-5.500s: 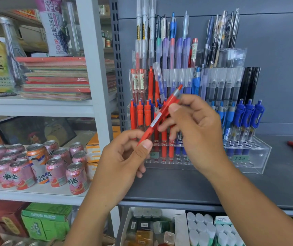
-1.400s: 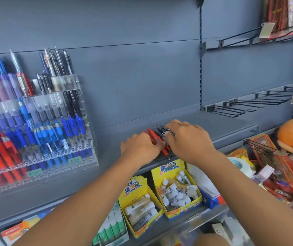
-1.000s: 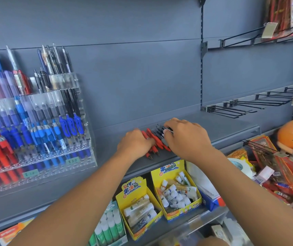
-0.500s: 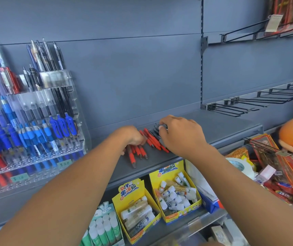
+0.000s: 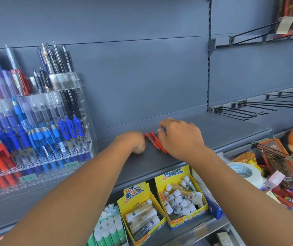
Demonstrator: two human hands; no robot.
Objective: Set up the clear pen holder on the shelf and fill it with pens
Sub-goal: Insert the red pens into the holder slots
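A small pile of red pens (image 5: pixel 153 141) lies on the grey shelf (image 5: pixel 230 128), with some darker pens (image 5: pixel 160 129) behind it. My right hand (image 5: pixel 180 139) covers the pile's right side, fingertips curled onto the darker pens. My left hand (image 5: pixel 134 142) is a closed fist resting on the shelf, touching the red pens' left ends; what is inside the fist is hidden. The clear tiered pen holder (image 5: pixel 88 121) stands at the far left of the shelf, packed with red, blue and black pens.
Below the shelf edge stand two yellow boxes of glue sticks (image 5: pixel 181 197) and a pack of green-capped ones (image 5: pixel 109 226). A tape roll (image 5: pixel 243 172) and packaged goods lie at the right. Black wire hooks (image 5: pixel 248 110) jut from the back panel.
My view swung right from the holder to the pen pile. In the last second my left hand pulled into a fist beside the pile, and the red pens spread under it are no longer seen.
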